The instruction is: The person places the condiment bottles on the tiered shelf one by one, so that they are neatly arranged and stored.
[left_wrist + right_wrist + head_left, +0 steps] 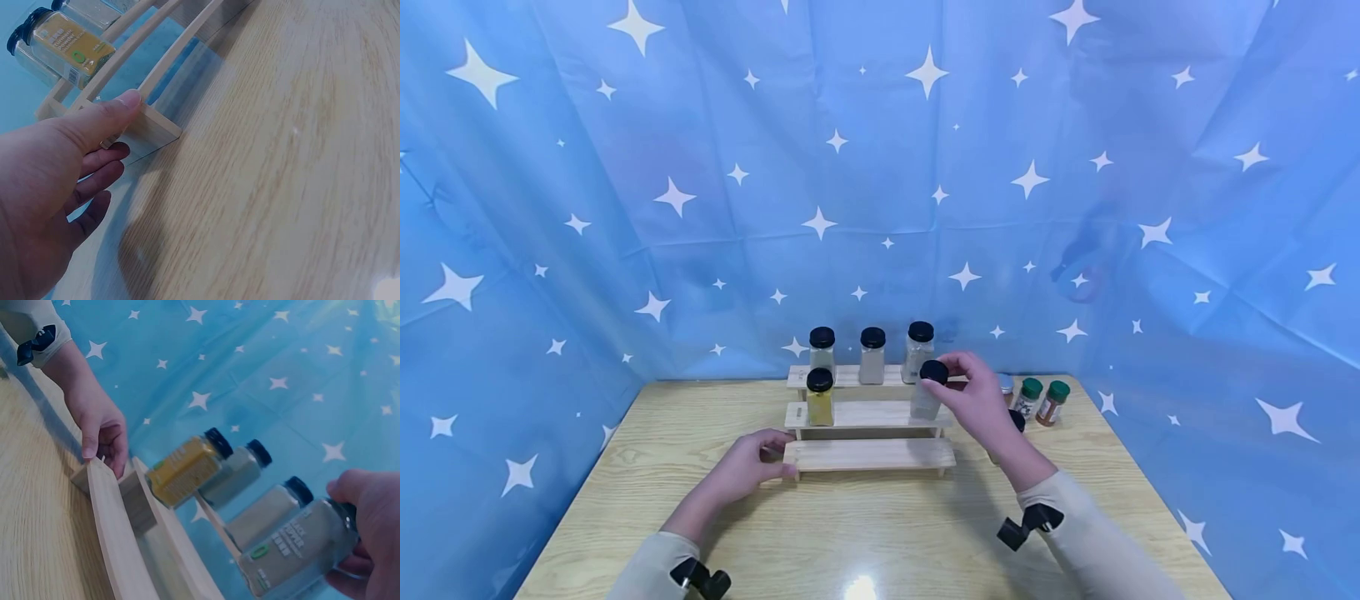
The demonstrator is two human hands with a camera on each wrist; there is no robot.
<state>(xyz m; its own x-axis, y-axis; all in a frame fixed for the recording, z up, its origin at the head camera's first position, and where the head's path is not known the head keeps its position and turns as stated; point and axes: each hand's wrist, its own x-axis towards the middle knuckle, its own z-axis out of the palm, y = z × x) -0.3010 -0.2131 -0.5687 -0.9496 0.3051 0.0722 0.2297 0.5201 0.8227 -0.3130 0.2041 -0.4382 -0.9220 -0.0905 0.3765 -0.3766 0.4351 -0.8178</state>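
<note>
A three-step wooden spice rack (872,454) stands on the table. My left hand (748,462) grips the left end of its lowest step; in the left wrist view the thumb lies on top and the other fingers curl beside the end. My right hand (977,400) holds a black-lidded pepper jar (294,550) near its lid, at the right end of the middle step. Whether the jar's base touches the step I cannot tell. On that step's left end stands a yellow spice jar (821,408). Three black-lidded jars (872,362) line the top step.
Right of the rack, behind my right forearm, stand green-lidded spice bottles (1052,403) and a partly hidden black-lidded jar (1017,421). A blue star-printed curtain (880,167) hangs behind and beside the wood-grain table (662,442).
</note>
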